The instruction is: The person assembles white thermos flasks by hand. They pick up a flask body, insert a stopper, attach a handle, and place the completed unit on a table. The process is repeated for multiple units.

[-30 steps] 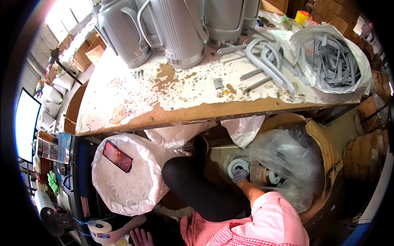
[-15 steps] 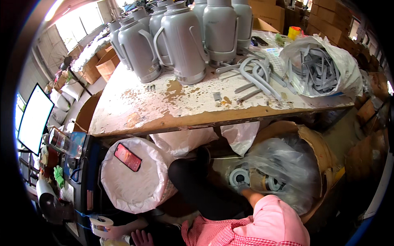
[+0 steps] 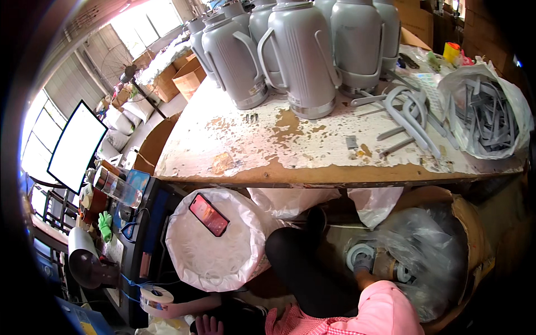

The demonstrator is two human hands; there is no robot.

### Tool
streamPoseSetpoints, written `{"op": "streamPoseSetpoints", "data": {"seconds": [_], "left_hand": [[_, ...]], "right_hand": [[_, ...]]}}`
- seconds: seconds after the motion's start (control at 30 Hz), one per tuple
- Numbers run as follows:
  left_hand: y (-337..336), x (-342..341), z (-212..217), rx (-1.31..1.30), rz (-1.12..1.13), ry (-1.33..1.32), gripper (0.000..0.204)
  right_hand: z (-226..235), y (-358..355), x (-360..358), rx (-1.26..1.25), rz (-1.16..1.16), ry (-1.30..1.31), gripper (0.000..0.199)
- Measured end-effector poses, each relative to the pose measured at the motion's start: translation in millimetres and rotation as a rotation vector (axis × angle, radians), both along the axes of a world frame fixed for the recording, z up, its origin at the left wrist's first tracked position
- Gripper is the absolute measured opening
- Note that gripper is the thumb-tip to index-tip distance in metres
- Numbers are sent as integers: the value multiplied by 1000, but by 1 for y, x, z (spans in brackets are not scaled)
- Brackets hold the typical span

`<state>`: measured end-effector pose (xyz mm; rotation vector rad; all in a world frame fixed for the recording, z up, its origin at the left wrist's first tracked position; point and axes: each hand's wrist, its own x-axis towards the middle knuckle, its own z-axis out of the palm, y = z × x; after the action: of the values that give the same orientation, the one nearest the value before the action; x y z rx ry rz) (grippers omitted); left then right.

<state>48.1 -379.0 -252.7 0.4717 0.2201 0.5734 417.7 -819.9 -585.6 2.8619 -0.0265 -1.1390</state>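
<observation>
My right hand [image 3: 364, 263], with grey coverings on its fingers, reaches down beside the cardboard drum. Its fingers close over a grey plastic ring [image 3: 352, 254], partly hiding it. A second grey ring [image 3: 403, 273] lies close by, under clear plastic film [image 3: 427, 245]. Low in the picture, my left hand [image 3: 207, 325] rests near my leg, fingers apart and nothing in them. On the worktable [image 3: 251, 153] stand several grey vacuum flasks [image 3: 304, 61] with handles. Loose grey handles [image 3: 410, 120] lie to their right, beside a white bag [image 3: 522, 120] full of grey strips.
A white-lined bin [image 3: 245, 245] at the left holds clear rings, with a phone [image 3: 209, 214] on top. The table's front edge [image 3: 335, 174] crosses above my knees. A cardboard drum wall [image 3: 474, 234] rises at the right. A tape roll [image 3: 156, 296] and a monitor [image 3: 77, 146] are left.
The view has turned left, so the scene sits further right in the picture. My right hand has moved further over the grey ring. My left hand stays near my leg.
</observation>
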Motion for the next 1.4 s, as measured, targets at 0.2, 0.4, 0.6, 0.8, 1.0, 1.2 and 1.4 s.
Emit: {"op": "streamPoseSetpoints", "data": {"seconds": [0.2,0.4,0.6,0.8,1.0,1.2,1.4], "left_hand": [[-13,38,31,-162,256,383,67],[-3,24,8,-14,30,185,72],[-1,28,11,77,29,232,75],[-25,41,37,-48,235,381,70],[-4,17,-3,338,-76,-18,69],[-14,7,14,323,33,-138,72],[-23,-63,32,-83,801,181,72]], "right_hand": [[3,2,-1,-48,178,31,40],[2,0,-2,-34,295,6,40],[24,7,-4,119,146,-99,37],[52,-26,50,863,-659,354,38],[277,-80,32,1626,-899,489,51],[306,-131,13,613,-183,67,65],[54,-231,-65,94,399,-380,83]]}}
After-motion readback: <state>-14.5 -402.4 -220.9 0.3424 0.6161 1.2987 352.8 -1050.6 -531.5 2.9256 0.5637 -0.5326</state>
